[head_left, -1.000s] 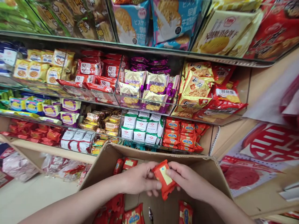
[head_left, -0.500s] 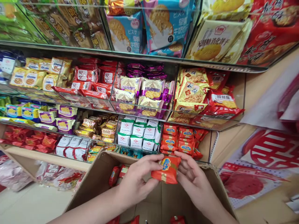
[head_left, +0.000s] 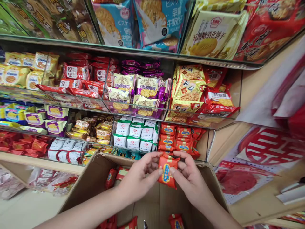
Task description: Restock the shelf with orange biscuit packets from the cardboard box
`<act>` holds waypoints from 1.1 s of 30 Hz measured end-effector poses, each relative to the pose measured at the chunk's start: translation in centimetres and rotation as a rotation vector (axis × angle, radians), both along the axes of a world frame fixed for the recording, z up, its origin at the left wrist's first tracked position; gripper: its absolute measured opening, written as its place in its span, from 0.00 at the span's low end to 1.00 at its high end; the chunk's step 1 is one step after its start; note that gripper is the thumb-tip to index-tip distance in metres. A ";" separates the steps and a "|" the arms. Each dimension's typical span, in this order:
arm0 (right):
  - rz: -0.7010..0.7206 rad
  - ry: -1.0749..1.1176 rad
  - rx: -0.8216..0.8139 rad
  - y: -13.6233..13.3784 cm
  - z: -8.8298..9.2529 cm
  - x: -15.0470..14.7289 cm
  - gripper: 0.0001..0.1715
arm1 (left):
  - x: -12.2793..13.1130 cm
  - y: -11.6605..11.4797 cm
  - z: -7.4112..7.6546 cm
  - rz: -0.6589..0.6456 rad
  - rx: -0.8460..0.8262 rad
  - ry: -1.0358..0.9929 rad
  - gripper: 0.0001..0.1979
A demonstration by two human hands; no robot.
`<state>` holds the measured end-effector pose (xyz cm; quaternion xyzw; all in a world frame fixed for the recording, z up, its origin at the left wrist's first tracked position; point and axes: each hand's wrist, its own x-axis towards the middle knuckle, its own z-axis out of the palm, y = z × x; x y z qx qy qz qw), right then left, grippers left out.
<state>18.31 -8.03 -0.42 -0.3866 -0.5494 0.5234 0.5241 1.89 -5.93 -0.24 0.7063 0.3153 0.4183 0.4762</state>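
Note:
Both hands pinch one small red snack packet with a blue and yellow oval label, held upright over an open cardboard box. My left hand grips its left side and my right hand grips its right side. The packet hangs just in front of the lowest shelf compartment, where matching red packets are stacked. More red packets lie inside the box at its back left and along its near bottom edge.
Glass shelves hold many snack packs: white and green packets left of the red stack, purple and yellow biscuits above, yellow and red bags at right. Large biscuit bags line the top. Red paper decorations lie at right.
The hands lifted the red packet up from the box towards the lowest shelf and turned it from lying flat to upright. The view shifted slightly right.

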 end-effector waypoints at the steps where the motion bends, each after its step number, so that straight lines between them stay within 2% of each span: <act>1: 0.005 -0.004 0.005 -0.1 0.1 -0.2 0.28 | 0.4 0.4 0.3 0.000 -0.066 -0.035 0.18; 2: 0.000 -0.008 0.006 -0.2 0.4 -0.3 0.32 | 0.8 0.8 0.7 0.005 -0.101 -0.067 0.16; 4: -0.074 -0.025 0.031 -0.1 1.0 0.2 0.38 | 1.2 1.8 1.4 0.041 -0.063 -0.086 0.16; 7: -0.365 -0.146 0.201 0.6 2.0 3.3 0.38 | 0.9 3.3 2.3 0.117 0.245 0.123 0.14; 9: -0.556 -0.356 0.322 1.3 2.4 6.6 0.36 | 0.3 4.4 2.4 0.145 0.437 0.316 0.11; 10: -0.612 -0.511 0.356 1.7 2.5 8.3 0.35 | 0.1 4.9 2.3 0.148 0.482 0.387 0.10; 13: -0.715 -1.003 0.348 2.6 2.4 12.3 0.32 | -0.3 5.8 1.5 0.148 0.461 0.496 0.09; 15: -0.708 -1.188 0.293 3.0 2.2 13.3 0.32 | -0.3 5.8 1.0 0.134 0.441 0.534 0.09; 18: -0.649 -1.287 0.242 3.8 1.9 13.0 0.29 | -0.2 5.4 0.6 0.112 0.449 0.577 0.10; 22: -0.613 -1.531 0.215 5.4 1.8 12.3 0.15 | -0.3 4.9 0.7 0.101 0.456 0.627 0.12; 24: -0.574 -1.650 0.225 6.2 1.7 12.3 0.10 | -0.4 4.7 0.7 0.093 0.465 0.652 0.12; 29: -0.453 -1.842 0.195 7.1 1.9 11.6 0.07 | -0.5 4.5 0.6 0.095 0.502 0.691 0.13; 33: -0.448 -1.975 0.083 6.9 2.9 10.0 0.08 | -0.5 4.3 0.4 0.093 0.545 0.705 0.13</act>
